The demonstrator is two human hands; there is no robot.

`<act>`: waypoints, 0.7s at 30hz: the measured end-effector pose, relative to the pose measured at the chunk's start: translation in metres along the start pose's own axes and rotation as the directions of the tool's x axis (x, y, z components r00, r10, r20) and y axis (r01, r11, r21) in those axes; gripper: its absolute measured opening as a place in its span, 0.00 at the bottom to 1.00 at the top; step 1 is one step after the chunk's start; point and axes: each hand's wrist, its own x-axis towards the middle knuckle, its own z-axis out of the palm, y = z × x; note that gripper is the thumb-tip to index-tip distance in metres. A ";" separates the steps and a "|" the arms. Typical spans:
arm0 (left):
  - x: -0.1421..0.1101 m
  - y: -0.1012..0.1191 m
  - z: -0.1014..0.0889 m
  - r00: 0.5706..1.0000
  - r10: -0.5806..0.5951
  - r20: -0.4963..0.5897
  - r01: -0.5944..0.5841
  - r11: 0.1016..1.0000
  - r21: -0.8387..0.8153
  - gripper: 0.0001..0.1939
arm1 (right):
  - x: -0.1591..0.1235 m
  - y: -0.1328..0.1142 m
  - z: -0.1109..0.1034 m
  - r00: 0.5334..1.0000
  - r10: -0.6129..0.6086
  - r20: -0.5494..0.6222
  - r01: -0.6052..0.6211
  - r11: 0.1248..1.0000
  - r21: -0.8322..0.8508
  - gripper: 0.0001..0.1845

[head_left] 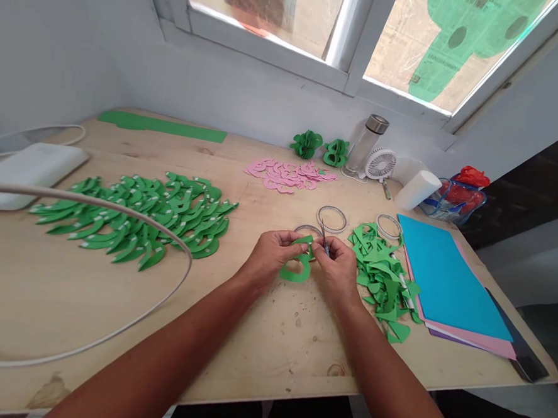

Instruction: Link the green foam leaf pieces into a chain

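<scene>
My left hand (272, 254) pinches the top of a curved green paper cut-out (296, 272), which hangs just above the wooden table (262, 334). My right hand (336, 265) is closed on thin metal tweezers (324, 236), their upper end pointing up and away, and its fingers touch the cut-out's right edge. A large spread of finished green cut-outs (141, 216) with small white tabs lies to the left. A loose heap of green paper pieces (383, 275) lies just right of my right hand.
Three tape rolls (332, 218) sit beyond my hands. Pink cut-outs (288, 173), two green paper flowers (306, 144), a bottle (367, 144), a small fan (380, 165) and a white roll (418, 190) stand near the wall. Coloured sheets (445, 279) lie at right; a white cable (118, 208) loops at left.
</scene>
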 end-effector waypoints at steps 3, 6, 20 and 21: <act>0.000 0.000 0.000 1.000 -0.003 0.001 0.003 1.000 -0.002 0.13 | 0.000 0.001 0.000 1.000 -0.003 -0.008 0.002 1.000 -0.016 0.11; 0.001 -0.002 -0.001 1.000 0.003 0.014 -0.003 1.000 -0.012 0.14 | 0.000 0.000 0.000 1.000 0.000 -0.019 0.000 1.000 -0.016 0.11; 0.004 -0.006 0.001 0.997 0.044 -0.062 -0.042 0.999 0.029 0.14 | -0.003 -0.004 0.003 1.000 -0.002 -0.024 0.002 1.000 -0.019 0.11; 0.004 -0.006 0.001 0.997 0.048 -0.068 -0.046 0.999 0.028 0.14 | -0.003 -0.004 0.003 1.000 -0.002 -0.022 0.002 1.000 -0.016 0.11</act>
